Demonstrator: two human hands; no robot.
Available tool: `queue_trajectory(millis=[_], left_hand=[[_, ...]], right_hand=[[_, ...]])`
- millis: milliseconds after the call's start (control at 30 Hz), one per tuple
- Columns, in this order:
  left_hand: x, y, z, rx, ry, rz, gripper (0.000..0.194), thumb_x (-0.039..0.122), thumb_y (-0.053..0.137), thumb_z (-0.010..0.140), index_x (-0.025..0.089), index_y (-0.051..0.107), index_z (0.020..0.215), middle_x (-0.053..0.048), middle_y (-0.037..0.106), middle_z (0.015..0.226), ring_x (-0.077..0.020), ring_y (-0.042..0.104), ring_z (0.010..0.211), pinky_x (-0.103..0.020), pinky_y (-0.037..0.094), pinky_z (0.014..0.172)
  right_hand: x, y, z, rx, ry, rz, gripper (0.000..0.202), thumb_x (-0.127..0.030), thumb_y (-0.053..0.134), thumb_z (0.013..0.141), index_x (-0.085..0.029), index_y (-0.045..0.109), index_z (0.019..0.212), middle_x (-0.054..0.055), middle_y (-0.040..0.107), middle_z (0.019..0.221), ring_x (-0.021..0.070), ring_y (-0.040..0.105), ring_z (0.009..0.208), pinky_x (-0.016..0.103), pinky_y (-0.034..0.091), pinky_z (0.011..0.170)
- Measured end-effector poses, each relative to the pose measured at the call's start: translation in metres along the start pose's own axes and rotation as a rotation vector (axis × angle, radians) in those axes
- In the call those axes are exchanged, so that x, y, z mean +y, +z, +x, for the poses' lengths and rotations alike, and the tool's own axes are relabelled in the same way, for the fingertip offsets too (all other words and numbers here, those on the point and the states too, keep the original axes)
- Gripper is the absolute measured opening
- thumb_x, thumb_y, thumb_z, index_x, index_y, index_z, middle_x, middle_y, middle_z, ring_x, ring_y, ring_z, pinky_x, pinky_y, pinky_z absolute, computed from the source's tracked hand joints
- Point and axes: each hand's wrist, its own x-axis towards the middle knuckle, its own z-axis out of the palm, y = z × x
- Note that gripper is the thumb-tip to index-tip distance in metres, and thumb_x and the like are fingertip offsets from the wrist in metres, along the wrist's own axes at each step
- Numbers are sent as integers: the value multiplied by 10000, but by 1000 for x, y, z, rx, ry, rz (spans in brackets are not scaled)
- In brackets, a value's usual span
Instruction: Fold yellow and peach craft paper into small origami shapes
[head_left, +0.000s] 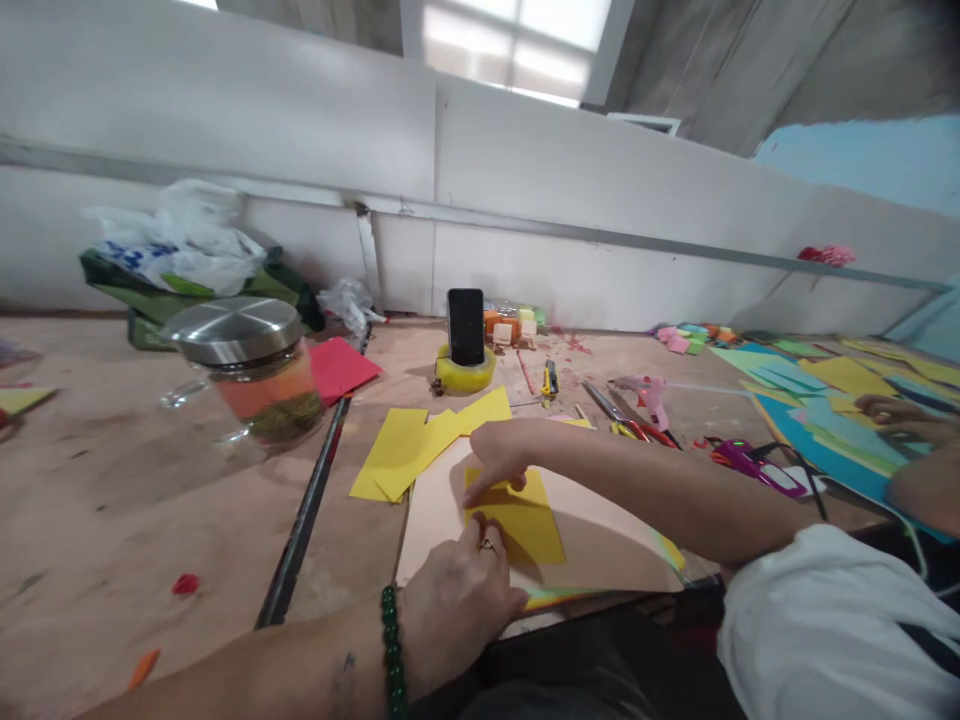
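A square of yellow paper (534, 520) lies on a stack of pale pink sheets (600, 520) in front of me. My left hand (461, 595), with a green bead bracelet and a ring, rests its fingertips on the paper's lower left edge and holds nothing. My right hand (501, 462) reaches in from the right. Its index finger is stretched out on the paper's upper left part, while the other fingers curl partly out of sight. Just beyond the stack's left side are more yellow sheets (397, 450), overlapping each other.
Behind are a phone (466, 325) on a yellow tape roll (466, 372), a cutter (550, 380), scissors (611, 405) and a pink glue gun (649, 398). A glass tea jar (274, 395) and red paper (341, 370) stand left. Right, a co-worker's hand (900, 415) is over coloured papers.
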Motion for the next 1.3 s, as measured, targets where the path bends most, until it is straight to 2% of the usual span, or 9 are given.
queue_trajectory(millis=[133,233,467,633,733,833,933,1100,1300], left_hand=[[4,-6,0,-41,-18,39,327,341,580,907,63,693,1037,-232,663,1101,-328,637,1029,-335,620,629],[5,-9,-1,-31,-4,61,344,341,567,915,55,688,1063,-238,664,1109,-335,626,1060,-353,623,667],[4,4,-3,46,23,69,203,247,584,895,103,726,909,-212,688,1029,-326,664,936,-351,607,585],[6,1,-2,51,-13,64,325,331,598,890,52,694,1027,-229,681,1063,-313,657,956,-319,589,585],[3,0,-2,49,6,46,417,422,601,877,44,695,1027,-230,684,1087,-315,650,983,-364,583,708],[-4,6,-1,146,20,13,603,543,546,875,15,651,1146,-248,650,1188,-350,595,1118,-461,492,937],[-8,11,-1,203,24,-35,719,623,501,861,3,621,1204,-261,592,1284,-374,518,1223,-507,388,1041],[3,7,-6,110,-26,27,679,570,599,827,12,615,1214,-271,622,1225,-353,619,1035,-445,522,827],[15,7,-10,120,-57,158,657,522,641,825,-26,627,1189,-277,669,1115,-349,652,984,-379,562,738]], right_hand=[[8,-8,8,-12,16,71,509,-547,529,845,-91,636,647,77,645,516,165,613,493,261,493,543],[11,-7,6,6,14,90,500,-527,491,880,-97,630,668,68,647,533,156,617,490,250,491,534],[0,1,-2,132,-48,-159,596,-704,692,577,-110,656,600,73,623,473,228,624,576,304,464,585],[7,-3,2,83,5,-28,518,-551,538,826,-86,677,645,82,647,501,182,621,522,262,460,561],[11,-6,-2,141,24,-14,508,-453,452,918,-71,684,675,106,680,576,171,637,538,248,452,574],[10,-8,-15,282,38,-40,481,-439,453,941,-55,695,782,152,716,732,199,664,655,259,429,615],[8,-5,-26,343,-55,-29,432,-487,479,931,-108,685,898,99,720,803,164,652,664,232,391,582],[12,10,-19,235,-167,-38,356,-482,740,732,-147,683,835,46,710,789,145,611,678,200,338,512],[14,9,-8,135,-179,33,401,-515,738,696,-126,695,780,30,692,651,143,607,614,212,379,537]])
